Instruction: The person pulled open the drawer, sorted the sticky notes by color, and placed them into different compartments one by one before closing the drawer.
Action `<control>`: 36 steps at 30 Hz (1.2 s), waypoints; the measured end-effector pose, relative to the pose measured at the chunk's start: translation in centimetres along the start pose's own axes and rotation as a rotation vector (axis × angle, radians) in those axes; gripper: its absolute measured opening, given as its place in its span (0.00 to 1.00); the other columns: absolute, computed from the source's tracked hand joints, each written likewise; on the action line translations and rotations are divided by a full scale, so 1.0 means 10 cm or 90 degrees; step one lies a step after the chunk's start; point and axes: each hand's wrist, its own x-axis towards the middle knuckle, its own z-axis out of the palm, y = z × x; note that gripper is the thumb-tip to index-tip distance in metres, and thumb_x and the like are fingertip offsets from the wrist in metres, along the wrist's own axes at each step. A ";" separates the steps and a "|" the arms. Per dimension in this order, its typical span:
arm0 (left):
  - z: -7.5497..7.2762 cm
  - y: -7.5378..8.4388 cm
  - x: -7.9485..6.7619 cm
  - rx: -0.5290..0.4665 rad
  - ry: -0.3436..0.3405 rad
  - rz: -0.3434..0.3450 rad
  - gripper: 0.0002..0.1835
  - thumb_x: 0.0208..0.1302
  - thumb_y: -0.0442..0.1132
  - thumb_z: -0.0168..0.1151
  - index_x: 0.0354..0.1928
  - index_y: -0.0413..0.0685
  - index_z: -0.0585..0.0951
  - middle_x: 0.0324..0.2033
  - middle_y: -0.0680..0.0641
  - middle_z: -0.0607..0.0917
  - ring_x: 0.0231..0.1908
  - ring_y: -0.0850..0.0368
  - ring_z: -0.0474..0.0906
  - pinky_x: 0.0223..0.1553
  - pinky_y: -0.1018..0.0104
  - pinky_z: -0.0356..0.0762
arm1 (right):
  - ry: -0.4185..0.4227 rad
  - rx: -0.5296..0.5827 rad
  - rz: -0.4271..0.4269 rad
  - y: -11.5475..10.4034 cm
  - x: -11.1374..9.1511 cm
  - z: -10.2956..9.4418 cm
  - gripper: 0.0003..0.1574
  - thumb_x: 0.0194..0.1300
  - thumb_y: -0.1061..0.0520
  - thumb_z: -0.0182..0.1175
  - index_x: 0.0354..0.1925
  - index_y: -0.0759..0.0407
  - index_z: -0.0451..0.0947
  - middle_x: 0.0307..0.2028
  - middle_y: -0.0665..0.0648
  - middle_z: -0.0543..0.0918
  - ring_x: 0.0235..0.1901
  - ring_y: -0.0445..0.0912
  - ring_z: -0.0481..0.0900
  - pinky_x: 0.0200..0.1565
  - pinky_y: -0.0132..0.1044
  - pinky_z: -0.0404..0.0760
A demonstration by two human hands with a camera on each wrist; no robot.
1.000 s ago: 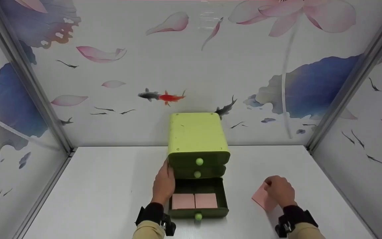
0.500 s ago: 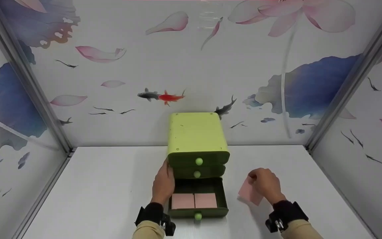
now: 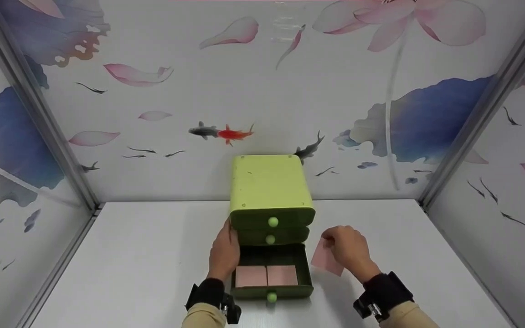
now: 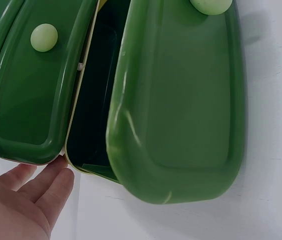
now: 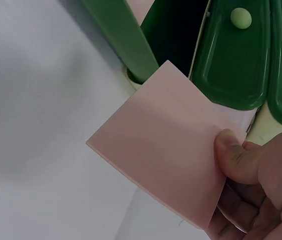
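A small green drawer cabinet [image 3: 271,182] stands against the back wall, its bottom drawer [image 3: 290,292] pulled out. Inside lie two square pink sticky note pads, a left pad [image 3: 251,276] and a right pad [image 3: 282,275], side by side at the front. My left hand [image 3: 224,253] rests against the cabinet's left side; in the left wrist view its fingers [image 4: 56,192] look extended beside the drawer fronts. My right hand [image 3: 350,249] pinches another pink sticky note pad [image 5: 155,140] by one corner, just right of the open drawer. The pad hangs tilted above the table.
The upper drawer [image 3: 296,218] and middle drawer [image 3: 292,235] have round pale green knobs; the middle front sits farther back. White table [image 3: 144,264] extends on both sides. Flower-and-fish printed panels [image 3: 176,168] enclose the back and sides, with metal posts [image 3: 69,150] at the corners.
My right hand has carried the pink sticky note pad leftward, from the table's right part to beside the open drawer. My left hand has stayed on the cabinet.
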 end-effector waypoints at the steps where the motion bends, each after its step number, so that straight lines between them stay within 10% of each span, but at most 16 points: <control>1: 0.00 0.00 0.00 0.000 0.001 -0.001 0.26 0.80 0.44 0.36 0.74 0.43 0.59 0.69 0.39 0.69 0.68 0.40 0.67 0.65 0.44 0.67 | 0.005 -0.003 -0.009 -0.03 0.00 -0.01 0.19 0.55 0.73 0.60 0.33 0.52 0.89 0.32 0.54 0.88 0.33 0.52 0.85 0.31 0.47 0.82; 21: -0.01 -0.03 0.01 -0.012 0.001 0.002 0.26 0.80 0.44 0.35 0.75 0.44 0.57 0.70 0.39 0.68 0.68 0.40 0.66 0.66 0.43 0.65 | 0.118 -0.046 -0.198 -0.65 -0.09 0.18 0.13 0.54 0.66 0.68 0.25 0.46 0.85 0.22 0.47 0.84 0.22 0.41 0.80 0.23 0.33 0.75; 31: 0.00 -0.03 0.01 -0.017 -0.007 -0.014 0.27 0.80 0.46 0.35 0.75 0.46 0.57 0.70 0.40 0.67 0.69 0.39 0.64 0.67 0.43 0.64 | 0.036 -0.026 -0.228 -0.80 -0.07 0.46 0.25 0.50 0.73 0.60 0.15 0.50 0.61 0.18 0.44 0.54 0.20 0.38 0.52 0.22 0.31 0.53; 36: 0.00 -0.02 0.01 -0.021 -0.001 -0.007 0.26 0.80 0.46 0.35 0.75 0.47 0.58 0.70 0.41 0.68 0.69 0.41 0.65 0.67 0.44 0.64 | -0.033 -0.003 -0.223 -0.78 -0.04 0.55 0.19 0.54 0.69 0.63 0.15 0.50 0.73 0.15 0.41 0.69 0.19 0.35 0.67 0.20 0.31 0.66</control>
